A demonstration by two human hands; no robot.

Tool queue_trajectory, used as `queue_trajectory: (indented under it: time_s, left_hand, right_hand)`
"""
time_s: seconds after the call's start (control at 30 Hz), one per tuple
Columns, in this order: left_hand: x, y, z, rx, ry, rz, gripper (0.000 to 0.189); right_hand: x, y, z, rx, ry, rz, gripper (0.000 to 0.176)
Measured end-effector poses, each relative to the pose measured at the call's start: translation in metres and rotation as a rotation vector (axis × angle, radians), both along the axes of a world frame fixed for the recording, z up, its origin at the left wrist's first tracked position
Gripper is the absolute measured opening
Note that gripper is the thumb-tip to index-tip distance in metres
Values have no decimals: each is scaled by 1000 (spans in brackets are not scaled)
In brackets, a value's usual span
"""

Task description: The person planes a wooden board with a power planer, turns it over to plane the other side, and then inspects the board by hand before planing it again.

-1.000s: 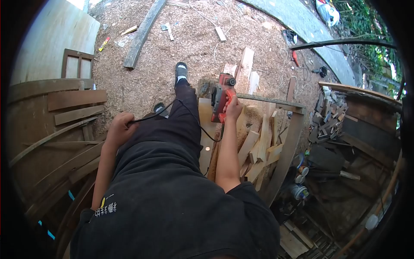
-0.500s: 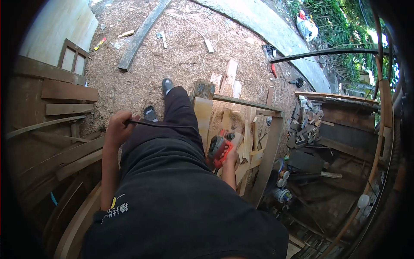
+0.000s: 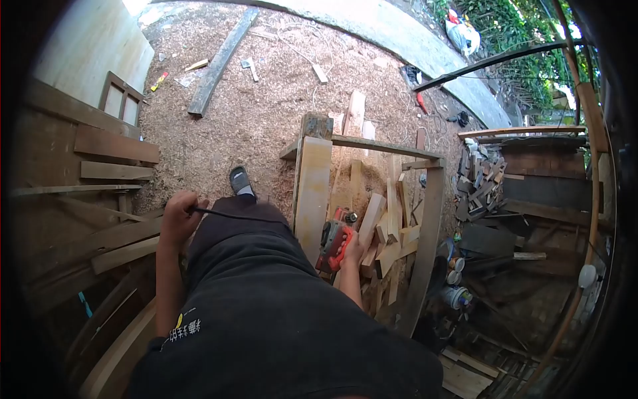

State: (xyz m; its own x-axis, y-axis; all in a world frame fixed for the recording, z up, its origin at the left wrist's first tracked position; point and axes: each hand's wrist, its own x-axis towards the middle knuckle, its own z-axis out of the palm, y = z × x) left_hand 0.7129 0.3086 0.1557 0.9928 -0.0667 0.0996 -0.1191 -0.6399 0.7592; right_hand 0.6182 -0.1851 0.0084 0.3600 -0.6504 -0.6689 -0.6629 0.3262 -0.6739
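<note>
My left hand (image 3: 181, 216) is closed around a black power cord (image 3: 239, 215), which stretches across the front of my trousers. On the other side, my right hand (image 3: 353, 250) grips the handle of a red and black electric planer (image 3: 336, 243). The planer overlaps the near end of a pale board (image 3: 312, 189) that lies along the wooden frame bench (image 3: 425, 226). Part of the planer's underside is hidden from this angle.
Loose lumber offcuts (image 3: 392, 229) lie within the bench frame. Shavings cover the ground (image 3: 266, 93), where a long beam (image 3: 222, 63) rests. Planks (image 3: 116, 143) lean at left; scrap wood (image 3: 484, 176) and paint cans (image 3: 456, 296) sit at right. One sandal (image 3: 240, 179) shows ahead.
One leg has drawn back out of sight, baring more of the pale board. The view has shifted slightly. Both hands keep their hold on the cord and the planer.
</note>
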Motion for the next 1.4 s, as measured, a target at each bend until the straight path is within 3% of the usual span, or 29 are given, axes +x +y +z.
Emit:
queue_trajectory:
  time_s: [0.27,0.5,0.77,1.13,1.27,1.4]
  left_hand:
    - [-180,-6,11,-17,-70,18,42]
    - [-364,-15,41,39,-69,59,43]
    - [-518,-24,61,62,-90,60,39]
    - [-695,-45,50,93,139,-332,50]
    - [-767,-48,30,93,95,-282,46]
    - [-814,-53,19,58,315,-186,43]
  right_hand:
    - [-141,2,17,-1,-205,222,43]
    - [-316,-27,56,-48,-138,332,43]
    - [-465,-40,66,-20,-109,293,45]
    - [-679,-45,66,58,-121,137,41]
    - [-733,-54,67,72,-37,152,44]
    - [-774,-62,69,93,-42,147,45]
